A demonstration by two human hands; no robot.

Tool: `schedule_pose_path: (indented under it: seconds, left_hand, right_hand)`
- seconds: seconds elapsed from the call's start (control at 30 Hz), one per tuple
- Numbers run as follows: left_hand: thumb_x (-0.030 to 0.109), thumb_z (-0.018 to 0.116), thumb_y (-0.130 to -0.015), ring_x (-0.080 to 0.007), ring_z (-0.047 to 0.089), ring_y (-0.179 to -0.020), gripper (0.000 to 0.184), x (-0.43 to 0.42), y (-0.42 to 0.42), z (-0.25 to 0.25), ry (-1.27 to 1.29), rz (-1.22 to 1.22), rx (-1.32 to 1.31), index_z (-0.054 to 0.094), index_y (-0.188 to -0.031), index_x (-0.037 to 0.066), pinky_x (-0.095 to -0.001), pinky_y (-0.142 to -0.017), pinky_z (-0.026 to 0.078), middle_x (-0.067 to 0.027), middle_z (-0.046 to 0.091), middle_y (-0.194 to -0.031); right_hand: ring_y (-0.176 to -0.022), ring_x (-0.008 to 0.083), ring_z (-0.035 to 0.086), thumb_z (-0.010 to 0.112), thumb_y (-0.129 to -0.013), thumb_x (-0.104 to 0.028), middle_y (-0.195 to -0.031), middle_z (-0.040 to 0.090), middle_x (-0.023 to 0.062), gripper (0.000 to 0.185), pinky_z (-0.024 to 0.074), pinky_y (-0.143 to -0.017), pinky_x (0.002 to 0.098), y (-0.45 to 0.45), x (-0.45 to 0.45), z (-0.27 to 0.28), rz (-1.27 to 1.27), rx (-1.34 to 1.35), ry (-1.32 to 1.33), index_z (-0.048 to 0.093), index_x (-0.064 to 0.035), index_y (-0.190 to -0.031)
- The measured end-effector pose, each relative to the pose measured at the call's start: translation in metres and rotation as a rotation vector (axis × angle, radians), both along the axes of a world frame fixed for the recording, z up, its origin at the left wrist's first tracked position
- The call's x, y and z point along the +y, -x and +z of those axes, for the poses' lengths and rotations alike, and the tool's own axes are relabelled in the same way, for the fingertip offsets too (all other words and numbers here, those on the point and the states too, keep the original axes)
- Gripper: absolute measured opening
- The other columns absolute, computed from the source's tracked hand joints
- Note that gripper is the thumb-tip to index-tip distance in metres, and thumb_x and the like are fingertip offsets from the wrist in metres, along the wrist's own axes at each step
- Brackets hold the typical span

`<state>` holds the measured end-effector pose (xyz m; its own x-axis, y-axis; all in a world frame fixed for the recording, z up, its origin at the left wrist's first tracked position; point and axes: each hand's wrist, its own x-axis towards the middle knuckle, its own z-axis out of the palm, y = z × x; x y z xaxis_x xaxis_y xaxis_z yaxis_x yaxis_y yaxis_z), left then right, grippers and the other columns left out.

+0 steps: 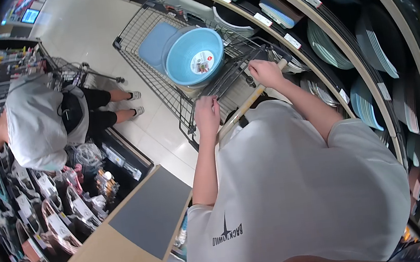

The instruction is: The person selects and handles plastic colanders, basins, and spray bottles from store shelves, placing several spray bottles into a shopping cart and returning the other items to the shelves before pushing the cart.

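Note:
In front of me stands a wire shopping cart [131, 47] with a pale wooden-looking handle [245, 106]. My right hand [266, 74] is closed over the handle near its right end. My left hand [206, 112] hangs over the handle's left end, wrist across it, fingers curled down; whatever may be in them is hidden. A round light-blue plastic basin [185, 55] with a white label [202, 62] sits in the cart. Behind the basin, inside the cart, lies a flat blue plastic item [155, 42].
Shelves [281, 27] of stacked plastic basins [326, 46] curve along my right, close to the cart. On the left another person [46, 117] bends over a display of packaged goods [68, 216]. A wood-and-grey panel [149, 212] stands to my lower left. Tiled floor [84, 34] stretches ahead.

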<state>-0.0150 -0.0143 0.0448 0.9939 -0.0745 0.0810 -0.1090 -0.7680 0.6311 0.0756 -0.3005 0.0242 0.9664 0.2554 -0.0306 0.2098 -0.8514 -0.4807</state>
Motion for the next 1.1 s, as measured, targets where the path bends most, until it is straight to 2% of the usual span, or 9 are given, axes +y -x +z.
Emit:
schedule_pose_path:
  seconds: [0.17,0.27,0.37,0.43,0.53,0.67,0.83,1.0,1.1]
  left_hand:
    - [0.016,0.081,-0.083,-0.0417,0.053,-0.126,0.072,-0.008,-0.099,-0.065,-0.307,-0.024,0.103,0.049,-0.148,0.012,-0.0492,-0.104,0.048,-0.0204,0.052,-0.140]
    - [0.023,0.081,-0.082,-0.0361,0.056,-0.129,0.085,-0.005,-0.135,-0.115,-0.509,-0.160,0.147,0.039,-0.155,0.016,-0.0543,-0.106,0.045,-0.0187,0.058,-0.139]
    - [0.021,0.074,-0.086,-0.0351,0.068,-0.112,0.079,-0.005,-0.164,-0.125,-0.538,-0.302,0.520,0.038,-0.157,0.015,-0.0536,-0.098,0.052,-0.0195,0.070,-0.120]
    - [0.017,0.063,-0.091,-0.0351,0.074,-0.096,0.051,-0.005,-0.166,-0.149,-0.544,-0.279,0.392,0.058,-0.141,0.012,-0.0524,-0.087,0.058,-0.0183,0.075,-0.101]
    - [0.011,0.057,-0.092,-0.0346,0.073,-0.097,0.017,-0.022,-0.158,-0.130,-0.549,-0.271,0.228,0.073,-0.089,0.008,-0.0501,-0.076,0.060,-0.0154,0.076,-0.094]
    - [0.022,0.063,-0.095,-0.0341,0.071,-0.107,0.018,-0.027,-0.163,-0.140,-0.639,-0.288,0.326,0.072,-0.107,0.011,-0.0530,-0.089,0.057,-0.0131,0.076,-0.102]
    - [0.048,0.071,-0.095,-0.0343,0.055,-0.136,0.075,-0.026,-0.152,-0.149,-0.601,-0.315,0.464,0.043,-0.155,0.014,-0.0612,-0.120,0.029,-0.0163,0.064,-0.141]
    - [0.030,0.065,-0.099,-0.0414,0.055,-0.131,0.045,0.005,-0.106,-0.122,0.027,-0.109,0.390,0.063,-0.134,0.001,-0.0526,-0.110,0.042,-0.0221,0.063,-0.138]
    - [0.021,0.063,-0.100,-0.0421,0.056,-0.126,0.037,0.021,-0.060,-0.053,0.052,0.038,0.178,0.063,-0.130,-0.001,-0.0484,-0.106,0.045,-0.0233,0.063,-0.134]
  right_hand:
    - [-0.091,0.0336,0.072,0.055,-0.094,-0.025,-0.096,0.074,0.0092,0.019,0.0575,-0.077,0.0490,-0.002,-0.006,0.003,0.006,0.066,0.072,0.067,-0.0104,-0.094]
    - [-0.088,0.0339,0.071,0.055,-0.095,-0.025,-0.092,0.073,0.0099,0.019,0.0559,-0.075,0.0496,-0.003,-0.008,0.000,0.030,0.070,0.071,0.067,-0.0102,-0.092]
    - [-0.088,0.0330,0.071,0.056,-0.094,-0.024,-0.091,0.073,0.0092,0.018,0.0561,-0.075,0.0489,-0.005,-0.010,-0.001,0.038,0.094,0.075,0.067,-0.0101,-0.092]
    - [-0.089,0.0323,0.071,0.056,-0.094,-0.024,-0.091,0.073,0.0089,0.017,0.0561,-0.076,0.0482,-0.006,-0.010,-0.003,0.045,0.109,0.085,0.066,-0.0100,-0.091]
    - [-0.089,0.0322,0.071,0.057,-0.093,-0.023,-0.090,0.073,0.0084,0.016,0.0559,-0.076,0.0474,-0.003,-0.011,-0.005,0.035,0.085,0.071,0.066,-0.0100,-0.091]
    - [-0.088,0.0324,0.071,0.058,-0.092,-0.023,-0.088,0.073,0.0086,0.015,0.0556,-0.074,0.0477,-0.005,-0.012,-0.002,0.023,0.069,0.043,0.065,-0.0102,-0.091]
    - [-0.088,0.0324,0.072,0.057,-0.093,-0.025,-0.088,0.073,0.0088,0.016,0.0554,-0.075,0.0486,-0.005,-0.012,-0.001,0.058,0.094,0.045,0.065,-0.0105,-0.091]
    - [-0.084,0.0338,0.071,0.059,-0.092,-0.025,-0.085,0.072,0.0093,0.016,0.0550,-0.074,0.0495,-0.004,-0.010,-0.004,0.023,0.086,0.001,0.065,-0.0099,-0.088]
    - [-0.082,0.0341,0.070,0.059,-0.091,-0.024,-0.084,0.072,0.0096,0.015,0.0547,-0.073,0.0497,-0.004,-0.009,0.005,-0.004,0.048,0.015,0.064,-0.0096,-0.088]
